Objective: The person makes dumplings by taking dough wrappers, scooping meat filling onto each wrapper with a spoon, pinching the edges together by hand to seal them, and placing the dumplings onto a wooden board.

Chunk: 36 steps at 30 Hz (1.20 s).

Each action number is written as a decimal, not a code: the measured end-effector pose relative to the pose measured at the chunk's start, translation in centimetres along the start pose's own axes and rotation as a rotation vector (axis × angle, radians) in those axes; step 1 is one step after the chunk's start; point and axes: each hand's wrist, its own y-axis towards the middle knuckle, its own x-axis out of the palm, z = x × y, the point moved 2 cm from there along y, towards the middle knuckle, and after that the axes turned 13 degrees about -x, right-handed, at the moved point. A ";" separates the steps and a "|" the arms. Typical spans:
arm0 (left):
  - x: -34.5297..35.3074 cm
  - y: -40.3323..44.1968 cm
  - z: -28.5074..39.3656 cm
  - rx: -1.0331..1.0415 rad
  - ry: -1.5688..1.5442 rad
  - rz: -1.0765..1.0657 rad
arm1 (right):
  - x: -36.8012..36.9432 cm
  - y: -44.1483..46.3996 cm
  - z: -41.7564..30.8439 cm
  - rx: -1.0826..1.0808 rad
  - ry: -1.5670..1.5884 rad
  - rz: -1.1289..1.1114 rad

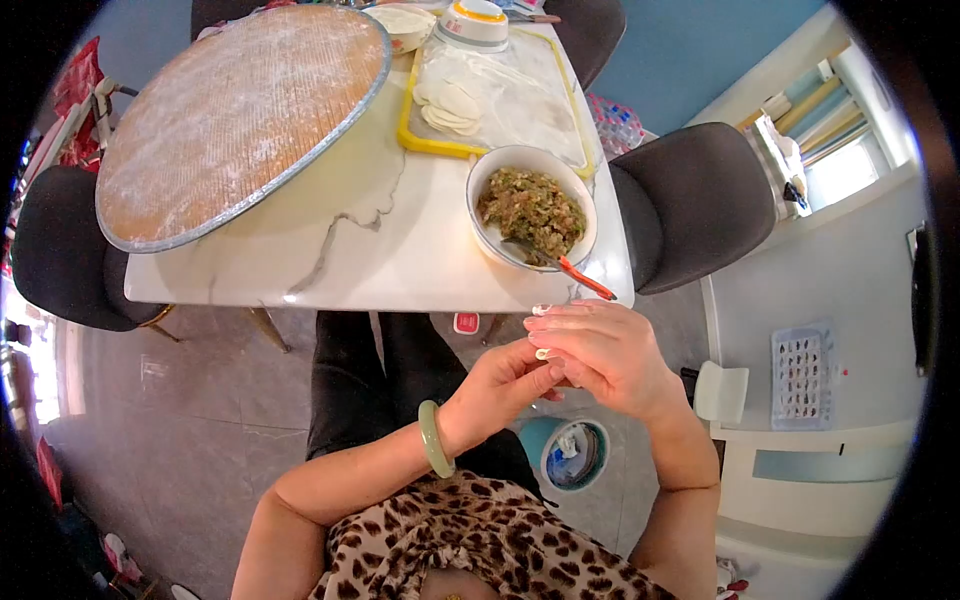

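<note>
My left hand (505, 385), with a pale green bangle at its wrist, meets my right hand (605, 355) just in front of the table's near right corner. Both have their fingers bent and pressed together. Small white bits show at the fingertips, but what lies between the hands is hidden. Beyond them on the table stands a white bowl (480, 225) of chopped filling (532, 208), a red-handled utensil (585, 278) leaning over its rim. Behind the bowl, flat white dough rounds (450, 105) lie overlapping on a floured tray with a yellow rim (435, 147).
A large floured round board (245, 120) covers the left of the white table (380, 270). An upturned bowl (473, 25) and another white bowl (402, 28) stand at the back. Dark chairs (700, 205) flank the table. Below my hands is a bin (574, 455).
</note>
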 end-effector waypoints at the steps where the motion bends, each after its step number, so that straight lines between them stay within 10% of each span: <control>1: -0.1 0.1 0.1 -0.002 -0.003 0.000 | 0.0 0.4 -0.1 0.046 0.061 0.035; 18: -1.6 0.0 -0.4 -0.130 -0.076 -0.005 | 1.0 1.5 0.3 0.042 0.071 -0.014; 23: -1.4 -0.5 1.7 -0.076 -0.232 -0.029 | 1.0 0.1 -1.0 0.535 0.322 -0.006; 36: -1.5 -1.5 3.5 0.246 -0.131 0.146 | 4.4 -0.2 -1.4 0.389 0.614 0.576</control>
